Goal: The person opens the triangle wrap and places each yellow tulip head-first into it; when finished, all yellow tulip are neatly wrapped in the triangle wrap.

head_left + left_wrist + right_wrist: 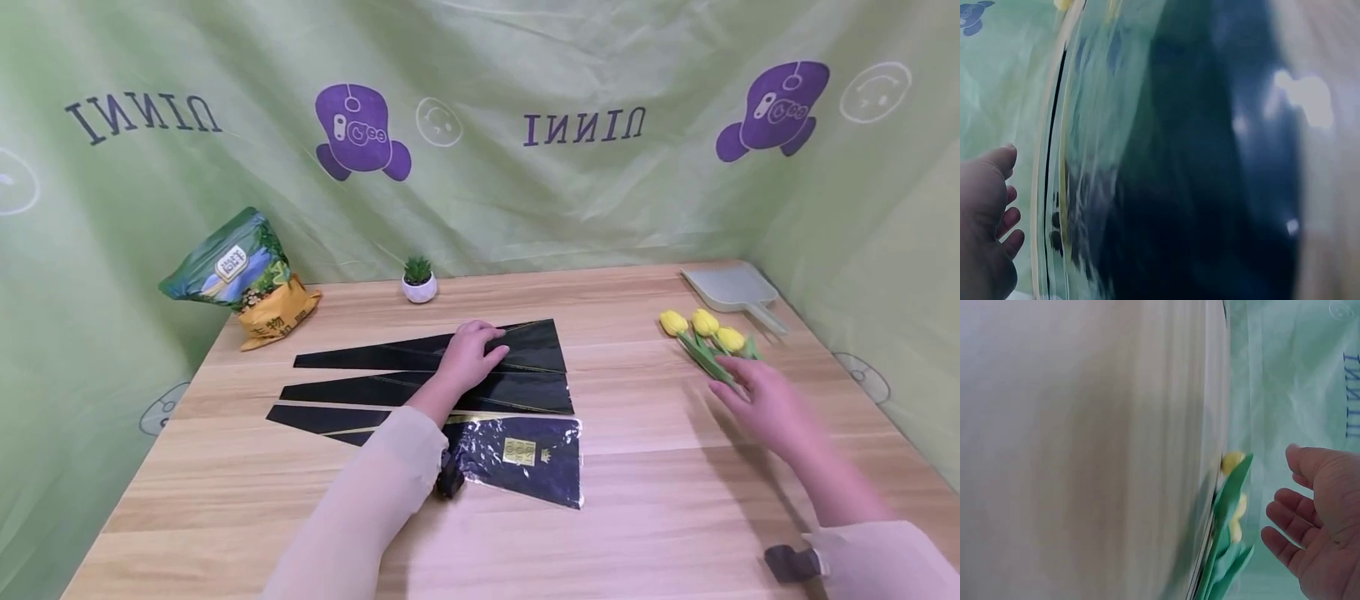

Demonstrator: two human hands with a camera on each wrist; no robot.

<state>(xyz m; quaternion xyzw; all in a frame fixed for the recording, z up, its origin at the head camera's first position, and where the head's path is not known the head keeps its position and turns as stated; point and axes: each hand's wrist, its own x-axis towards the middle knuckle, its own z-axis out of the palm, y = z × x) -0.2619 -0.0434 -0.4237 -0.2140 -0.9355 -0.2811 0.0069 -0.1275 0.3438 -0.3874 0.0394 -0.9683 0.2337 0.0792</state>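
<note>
Three long, tapering black flower sleeves lie side by side on the table: a rear sleeve [532, 342], a middle sleeve [525, 392] and a front sleeve [558, 467] with gold print and shiny clear film. Over the rear one is my left hand [468, 358], fingers loosely bent and holding nothing; in the left wrist view the hand [985, 219] appears apart from the film. Yellow tulips [705, 322] with green leaves lie at the right. Just in front of their stems, my right hand [772, 412] has its fingers spread and relaxed, with nothing between them in the right wrist view.
A small potted plant [419, 287] stands at the back. At the back left is a green and yellow bag [255, 275], and at the back right a grey dustpan [731, 286]. A green printed curtain [480, 200] hangs behind the wooden table [645, 517].
</note>
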